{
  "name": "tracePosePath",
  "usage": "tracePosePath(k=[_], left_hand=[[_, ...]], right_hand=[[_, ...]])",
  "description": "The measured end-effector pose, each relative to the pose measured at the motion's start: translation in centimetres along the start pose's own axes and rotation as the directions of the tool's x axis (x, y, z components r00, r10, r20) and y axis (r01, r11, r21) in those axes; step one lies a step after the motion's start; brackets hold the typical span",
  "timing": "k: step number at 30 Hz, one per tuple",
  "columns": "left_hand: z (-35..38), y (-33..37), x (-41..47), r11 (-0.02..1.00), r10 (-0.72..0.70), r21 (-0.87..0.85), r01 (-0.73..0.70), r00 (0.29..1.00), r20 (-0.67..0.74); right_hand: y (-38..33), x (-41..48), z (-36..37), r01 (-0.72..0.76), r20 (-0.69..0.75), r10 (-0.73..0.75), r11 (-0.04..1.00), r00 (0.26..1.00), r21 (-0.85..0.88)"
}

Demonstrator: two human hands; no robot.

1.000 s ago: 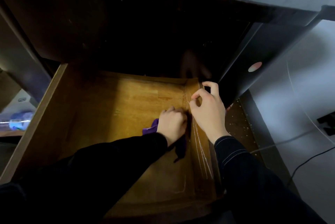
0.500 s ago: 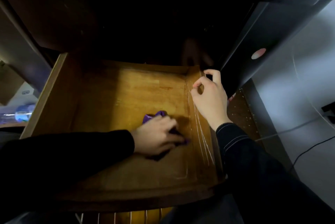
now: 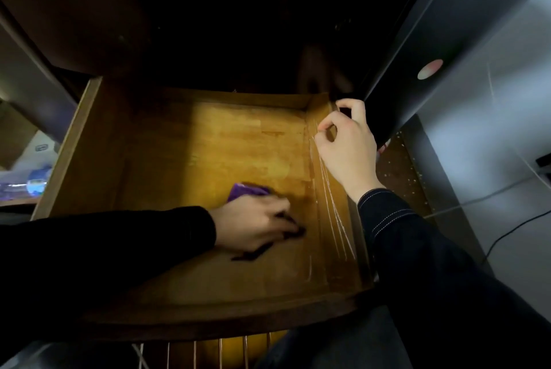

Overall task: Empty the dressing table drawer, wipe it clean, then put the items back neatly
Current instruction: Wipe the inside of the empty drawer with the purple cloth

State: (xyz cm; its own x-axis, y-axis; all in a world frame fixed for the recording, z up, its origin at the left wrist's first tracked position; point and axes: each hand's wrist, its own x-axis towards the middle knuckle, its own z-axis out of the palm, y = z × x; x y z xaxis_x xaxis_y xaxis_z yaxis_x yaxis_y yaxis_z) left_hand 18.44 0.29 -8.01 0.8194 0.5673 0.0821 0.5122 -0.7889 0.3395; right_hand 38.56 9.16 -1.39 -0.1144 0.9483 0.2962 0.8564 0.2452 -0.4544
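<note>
— Two things could go wrong, I'd say. The drawer (image 3: pixel 68 148) stands far out of the table, and the left hand (image 3: pixel 256 225) bears down near its front, low in the middle of the frame. Too much weight there and it may tip or slip off its runners.
— And the second?
— The scratches (image 3: pixel 337 219) down the right wall. A rough edge there might snag the cloth (image 3: pixel 244 191). The back strip is also in deep shadow, so dust could be missed.
— How's the left hand set?
— Its forearm comes in from the left, palm down. The fingers stretch rightward, close together, pressing the cloth flat on the drawer floor. Purple peeks out behind the knuckles. It's blurred, mind.
— The right hand (image 3: pixel 347 148)?
— Upper right, by the far corner. Its fingers curl over the wall's top, thumb bent toward the forefinger, steadying the drawer, I judge.
</note>
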Motion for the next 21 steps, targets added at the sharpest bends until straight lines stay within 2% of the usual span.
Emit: tracePosePath(k=[2,3,5,7,9,13,15,18,21], left_hand=[[-0.5,-0.7,0.3,0.994,-0.111,0.014,0.111,0.994,-0.019],[-0.3,-0.5,0.0,0.996,-0.089,0.005,0.089,0.996,0.005],[0.2,0.8,-1.2,0.998,0.054,-0.052,-0.047,0.987,0.149],[0.4,1.8,-2.3,0.976,0.204,-0.136,-0.172,0.939,0.276],[-0.4,1.4,-2.6,0.969,0.231,-0.158,-0.189,0.92,0.318],[-1.4,-0.6,-3.0,0.993,0.108,0.007,-0.115,0.949,0.295],[-0.7,0.7,-2.8,0.993,0.114,-0.048,-0.105,0.951,0.287],[1.0,4.0,-1.5,0.975,0.214,-0.132,-0.181,0.926,0.312],[1.0,4.1,1.1,0.993,0.107,-0.075,-0.091,0.961,0.253]], right_hand=[[0.0,0.0,-0.1,0.004,0.0,-0.004,1.0,1.0,-0.005],[-0.1,0.0,-0.1,0.003,0.001,-0.003,1.0,1.0,-0.009],[-0.1,0.0,-0.1,-0.001,0.002,0.002,1.0,1.0,-0.009],[0.0,0.0,-0.1,-0.002,0.004,0.002,1.0,1.0,-0.004],[0.1,0.0,0.0,0.002,0.003,-0.002,1.0,1.0,-0.001],[0.0,0.1,-0.1,0.0,0.002,0.0,1.0,1.0,-0.009],[-0.1,0.2,-0.1,0.0,-0.001,0.0,1.0,1.0,-0.008],[-0.1,0.1,-0.2,0.0,-0.004,0.0,1.0,1.0,-0.013],[-0.2,0.0,-0.2,0.0,0.003,0.0,1.0,1.0,-0.027]])
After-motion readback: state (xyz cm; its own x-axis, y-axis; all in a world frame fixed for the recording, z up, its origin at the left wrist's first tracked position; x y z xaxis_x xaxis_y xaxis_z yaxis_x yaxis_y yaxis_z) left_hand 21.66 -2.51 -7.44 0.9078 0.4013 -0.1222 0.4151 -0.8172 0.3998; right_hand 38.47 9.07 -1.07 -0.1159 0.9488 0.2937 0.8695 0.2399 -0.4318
